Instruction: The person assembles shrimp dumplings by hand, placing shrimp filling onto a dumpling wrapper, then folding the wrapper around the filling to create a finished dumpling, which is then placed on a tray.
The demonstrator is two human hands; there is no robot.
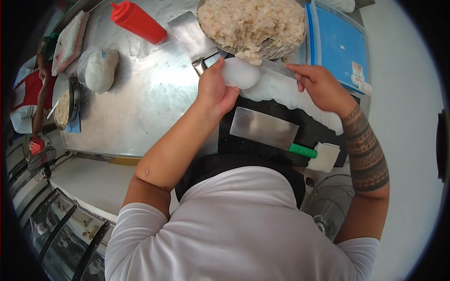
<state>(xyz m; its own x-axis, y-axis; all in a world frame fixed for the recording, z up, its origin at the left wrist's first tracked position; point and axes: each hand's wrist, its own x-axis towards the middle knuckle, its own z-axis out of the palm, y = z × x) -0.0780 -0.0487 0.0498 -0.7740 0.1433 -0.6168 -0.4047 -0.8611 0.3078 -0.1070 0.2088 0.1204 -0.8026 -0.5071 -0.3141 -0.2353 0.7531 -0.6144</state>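
A round, thin white dough wrapper (241,73) lies across the fingers of my left hand (216,91), with the thumb raised at its edge. My right hand (321,86) pinches a thin, flat, greyish spatula (277,68) that points toward the wrapper. Just beyond both hands rises a big heap of pale minced filling (253,23), a lump of it hanging over the near edge by the wrapper. Overlapping white wrappers (290,96) spread over the black board (225,136) below my right hand. Nearer my body is a cleaver (265,129) with a green handle.
A folded white cloth (324,157) sits by the cleaver's handle. Behind are a blue-lidded container (340,44), a wide metal blade (192,35) and a red squeeze bottle (138,22). Bagged dough (101,70) stands left on the steel table (145,107); a person (29,93) works beyond.
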